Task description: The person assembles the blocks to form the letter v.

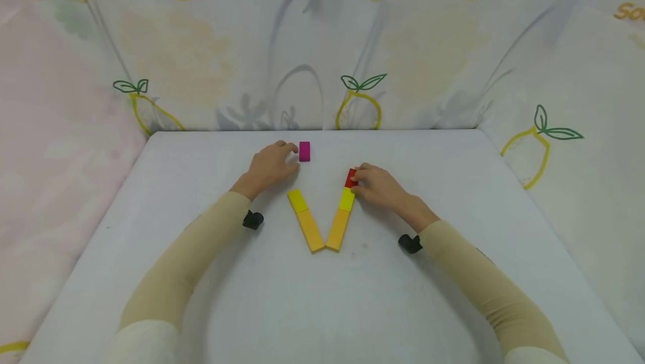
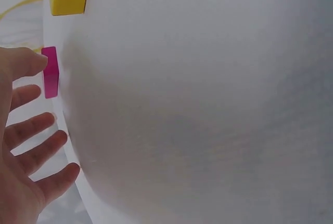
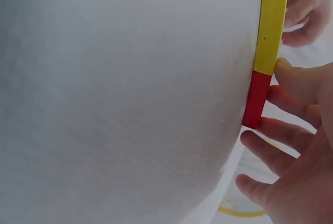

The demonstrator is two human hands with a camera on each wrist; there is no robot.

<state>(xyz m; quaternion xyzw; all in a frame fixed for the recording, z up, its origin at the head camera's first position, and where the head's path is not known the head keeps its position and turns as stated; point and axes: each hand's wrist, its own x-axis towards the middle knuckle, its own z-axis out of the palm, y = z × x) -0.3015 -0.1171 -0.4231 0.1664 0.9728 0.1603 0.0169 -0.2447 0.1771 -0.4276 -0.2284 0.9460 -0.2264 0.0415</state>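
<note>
Two rows of flat wooden blocks form a V on the white table. In its left row, a yellow block [image 1: 298, 200] lies beyond an orange block [image 1: 311, 231]. The right row runs from another orange block [image 1: 338, 229] through a yellow block [image 1: 347, 200] to a red block [image 1: 350, 177] at the far end. My right hand [image 1: 378, 183] holds the red block, thumb near its joint with the yellow one and fingertips along its side. Farther back stands a magenta block [image 1: 304, 151]. Beside it, my left hand [image 1: 272, 165] has its fingers spread, thumb close to the block in the left wrist view.
The white table [image 1: 322, 308] ends at a back edge just beyond the magenta block. Behind it hangs a cloth [image 1: 428, 45] printed with lemons and lettering. A black wrist camera [image 1: 253, 220] hangs under the left wrist, another black camera [image 1: 410, 243] under the right.
</note>
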